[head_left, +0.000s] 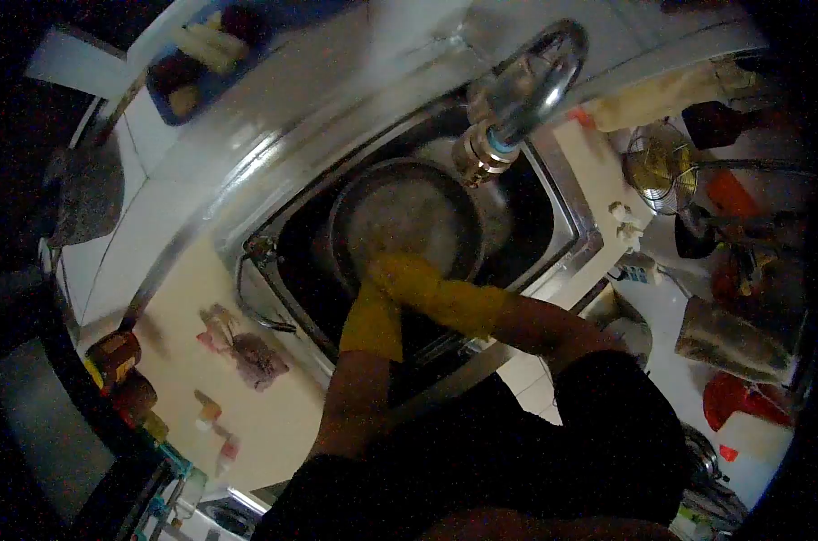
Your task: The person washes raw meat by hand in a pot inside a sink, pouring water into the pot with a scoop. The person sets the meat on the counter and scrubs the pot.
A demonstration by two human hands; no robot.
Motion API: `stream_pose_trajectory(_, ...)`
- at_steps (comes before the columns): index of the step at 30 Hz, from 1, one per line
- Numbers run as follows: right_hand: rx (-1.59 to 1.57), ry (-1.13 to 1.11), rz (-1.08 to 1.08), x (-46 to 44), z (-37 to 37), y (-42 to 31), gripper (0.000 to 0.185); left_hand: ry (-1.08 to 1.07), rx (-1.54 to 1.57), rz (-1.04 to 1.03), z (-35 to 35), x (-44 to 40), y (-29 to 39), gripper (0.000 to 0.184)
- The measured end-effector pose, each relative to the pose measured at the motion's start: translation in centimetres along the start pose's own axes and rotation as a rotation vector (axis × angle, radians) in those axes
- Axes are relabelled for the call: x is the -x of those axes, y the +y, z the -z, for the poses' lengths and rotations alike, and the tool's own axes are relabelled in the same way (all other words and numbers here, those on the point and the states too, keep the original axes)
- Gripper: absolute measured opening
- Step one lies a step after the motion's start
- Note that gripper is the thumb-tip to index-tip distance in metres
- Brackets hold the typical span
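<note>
A round dark pan (409, 212) lies in the black sink basin (526, 207). Both hands wear yellow rubber gloves and meet at the pan's near edge. My left hand (371, 302) reaches in from below, by the rim. Coming from the right, my right hand (454, 302) overlaps it over the near part of the pan. The gloved fingers merge into one blurred yellow patch in the dim light, so their grip and anything inside it are hidden. Above the basin's far right side, a curved metal faucet (553, 77) points its spout toward the pan.
A crumpled pinkish cloth (247, 347) lies on the counter to the left. Several jars (116, 361) stand at the left edge. To the right are a wire strainer (661, 167), utensils and a red item (743, 401). A blue tray (188, 77) sits upper left.
</note>
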State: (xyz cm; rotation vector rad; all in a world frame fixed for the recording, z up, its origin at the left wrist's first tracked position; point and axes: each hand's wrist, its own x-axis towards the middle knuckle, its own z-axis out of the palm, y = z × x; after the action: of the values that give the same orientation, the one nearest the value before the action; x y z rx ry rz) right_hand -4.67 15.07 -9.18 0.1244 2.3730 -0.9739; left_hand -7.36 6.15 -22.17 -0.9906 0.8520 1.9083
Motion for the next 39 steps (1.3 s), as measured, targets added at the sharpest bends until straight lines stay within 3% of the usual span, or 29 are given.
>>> stream_pose_trajectory(1,-0.002,-0.001,-0.005,-1.6,-1.7,2.0,0.037,0.004,0.000,0.000,0.3,-0.4,-0.4,0.055)
stream_pose_trajectory(3,0.166,0.355,0.002,-6.0,-6.0,7.4,0.042,0.008,0.001,-0.004,-0.2,-0.4,-0.9,0.055)
stream_pose_trajectory(4,0.165,0.365,0.000,-6.5,-3.9,7.0,0.042,0.005,-0.003,-0.003,-0.4,-0.6,-1.2,0.055)
stream_pose_trajectory(7,-0.373,0.342,-0.093,-6.6,2.0,7.2,0.039,0.000,-0.012,-0.007,-0.6,-1.2,-1.2,0.055)
stream_pose_trajectory(9,0.240,0.356,-0.148,-7.7,2.7,9.5,0.038,-0.006,-0.008,-0.018,-0.8,-1.1,-0.8,0.054)
stream_pose_trajectory(16,0.358,0.549,0.011,-1.1,-2.2,3.6,0.034,-0.035,-0.011,-0.012,0.0,-0.8,0.9,0.054)
stream_pose_trajectory(20,0.029,0.358,0.044,-0.9,-3.5,2.4,0.034,-0.030,-0.017,-0.015,0.6,-1.0,0.4,0.054)
stream_pose_trajectory(23,0.087,0.299,0.002,-4.6,-3.5,5.6,0.034,-0.023,-0.023,-0.023,0.9,-1.6,-0.1,0.054)
stream_pose_trajectory(30,0.127,0.450,-0.146,-7.9,1.9,8.3,0.035,-0.086,0.028,-0.048,2.7,-2.4,-0.3,0.054)
stream_pose_trajectory(32,0.187,0.465,-0.146,-7.9,0.5,7.9,0.035,-0.077,0.035,-0.015,2.5,-2.0,0.4,0.054)
stream_pose_trajectory(34,0.244,0.476,-0.095,-6.6,-2.7,7.0,0.035,0.006,0.072,0.163,2.2,-1.1,0.6,0.052)
stream_pose_trajectory(36,0.234,0.522,-0.015,-4.9,-5.1,6.1,0.035,-0.004,0.057,0.144,1.7,-1.0,0.8,0.053)
stream_pose_trajectory(38,0.010,0.497,0.055,-3.0,-6.1,4.9,0.035,-0.029,0.027,0.081,1.4,-0.8,0.9,0.054)
stream_pose_trajectory(39,-0.268,0.377,0.030,-2.3,-6.1,4.3,0.036,-0.035,0.016,0.067,1.3,-0.9,0.9,0.055)
